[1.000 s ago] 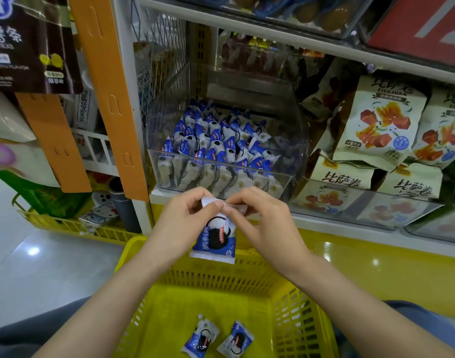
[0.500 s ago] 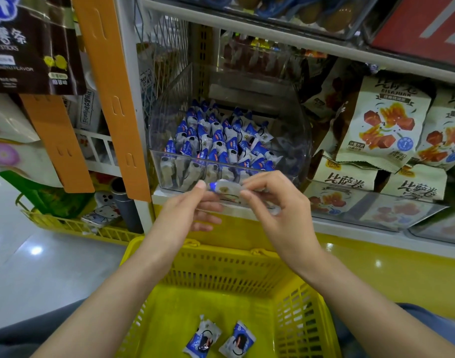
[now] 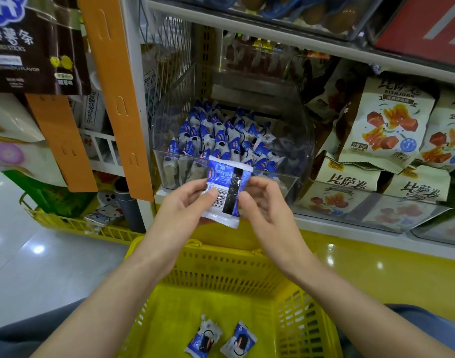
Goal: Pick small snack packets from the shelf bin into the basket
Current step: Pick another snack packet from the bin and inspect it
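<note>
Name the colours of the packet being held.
The packet is blue and white with a black band and a barcode, clearest in the head view.

Packet [image 3: 225,187]: blue and white back, with a black stripe and a black-and-white barcode. Basket [image 3: 221,270]: bright yellow, slotted lattice walls. Two packets [image 3: 203,337] inside it: blue, white and black. Clear bin [image 3: 293,140] of blue-and-white stock [image 3: 216,135]. Cream bags [image 3: 384,125] printed with red-orange pictures. Plain orange strips [image 3: 117,86].
</note>
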A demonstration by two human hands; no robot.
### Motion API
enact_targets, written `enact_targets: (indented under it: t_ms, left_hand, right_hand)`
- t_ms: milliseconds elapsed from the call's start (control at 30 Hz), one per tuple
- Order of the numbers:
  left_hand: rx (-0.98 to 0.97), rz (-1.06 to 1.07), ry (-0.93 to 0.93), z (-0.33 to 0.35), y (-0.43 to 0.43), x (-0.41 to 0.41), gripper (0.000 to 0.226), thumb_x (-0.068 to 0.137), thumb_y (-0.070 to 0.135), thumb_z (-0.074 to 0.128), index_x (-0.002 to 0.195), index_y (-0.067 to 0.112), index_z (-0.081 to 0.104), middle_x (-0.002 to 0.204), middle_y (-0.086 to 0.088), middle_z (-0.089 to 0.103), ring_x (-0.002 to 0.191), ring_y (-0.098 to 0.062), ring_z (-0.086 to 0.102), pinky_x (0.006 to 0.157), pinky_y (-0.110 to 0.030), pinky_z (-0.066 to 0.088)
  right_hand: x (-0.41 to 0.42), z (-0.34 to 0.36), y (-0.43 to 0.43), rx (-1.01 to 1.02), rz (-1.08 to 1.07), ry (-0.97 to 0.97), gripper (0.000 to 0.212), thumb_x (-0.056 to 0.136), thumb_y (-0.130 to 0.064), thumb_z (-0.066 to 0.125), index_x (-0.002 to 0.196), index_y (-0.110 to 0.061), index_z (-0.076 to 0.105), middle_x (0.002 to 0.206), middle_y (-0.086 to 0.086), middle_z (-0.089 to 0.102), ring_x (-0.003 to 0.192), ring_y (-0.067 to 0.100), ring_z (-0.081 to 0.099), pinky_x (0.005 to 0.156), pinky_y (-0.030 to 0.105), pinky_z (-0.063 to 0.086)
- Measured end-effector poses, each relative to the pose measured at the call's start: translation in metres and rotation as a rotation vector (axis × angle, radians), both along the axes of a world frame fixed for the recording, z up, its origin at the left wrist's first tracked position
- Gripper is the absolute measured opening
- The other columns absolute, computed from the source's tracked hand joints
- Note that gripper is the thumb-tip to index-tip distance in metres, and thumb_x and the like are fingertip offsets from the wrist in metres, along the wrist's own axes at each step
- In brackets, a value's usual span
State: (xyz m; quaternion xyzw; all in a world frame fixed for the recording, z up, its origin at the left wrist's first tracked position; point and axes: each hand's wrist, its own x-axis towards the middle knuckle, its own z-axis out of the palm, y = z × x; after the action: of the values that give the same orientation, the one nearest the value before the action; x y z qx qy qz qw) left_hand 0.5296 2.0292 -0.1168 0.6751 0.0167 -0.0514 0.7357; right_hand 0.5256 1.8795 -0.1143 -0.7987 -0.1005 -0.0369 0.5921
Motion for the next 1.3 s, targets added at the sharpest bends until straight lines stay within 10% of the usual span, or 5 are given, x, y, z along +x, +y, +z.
enact_targets:
  t_ms: [100, 267, 733, 1300]
  left_hand:
    - [0.001, -0.064, -0.013, -0.001, -0.003, -0.001, 0.028, 0.091, 0.022, 0.053, 0.118, 0.017, 0.061, 0.099, 0.002, 0.073, 0.089, -0.009, 0.068, 0.070, -0.017, 0.053]
    - [0.309, 0.093, -0.226, -0.003, -0.008, -0.001, 0.035, 0.084, 0.019, 0.065, 0.116, 0.019, 0.052, 0.105, 0.009, 0.060, 0.096, -0.007, 0.058, 0.076, -0.014, 0.048]
    - [0.475, -0.040, -0.327, -0.012, -0.007, -0.006, 0.031, 0.092, 0.013, 0.051, 0.110, 0.038, 0.049, 0.099, 0.021, 0.063, 0.089, 0.010, 0.061, 0.074, -0.006, 0.047]
    - [0.778, 0.103, -0.421, -0.014, 0.000, -0.005, 0.029, 0.093, 0.032, 0.037, 0.084, 0.016, 0.059, 0.055, 0.006, 0.050, 0.055, -0.006, 0.049, 0.048, -0.019, 0.034]
  right_hand:
    - [0.003, 0.002, -0.001, 0.235, 0.118, 0.284, 0.019, 0.097, -0.022, 0.045, 0.105, -0.022, 0.061, 0.098, -0.007, 0.071, 0.087, 0.003, 0.066, 0.068, 0.017, 0.053]
    - [0.004, 0.001, 0.001, 0.272, 0.051, 0.369, 0.026, 0.095, -0.022, 0.049, 0.113, -0.005, 0.057, 0.110, 0.012, 0.068, 0.105, 0.030, 0.063, 0.093, 0.046, 0.047]
    - [0.006, -0.004, -0.001, 0.276, 0.097, 0.274, 0.029, 0.089, -0.014, 0.058, 0.118, -0.012, 0.053, 0.101, 0.001, 0.070, 0.089, 0.009, 0.067, 0.076, 0.020, 0.055]
    - [0.006, -0.013, 0.003, 0.131, 0.196, 0.239, 0.026, 0.086, -0.020, 0.063, 0.108, -0.029, 0.053, 0.099, -0.001, 0.064, 0.081, 0.002, 0.064, 0.068, 0.016, 0.053]
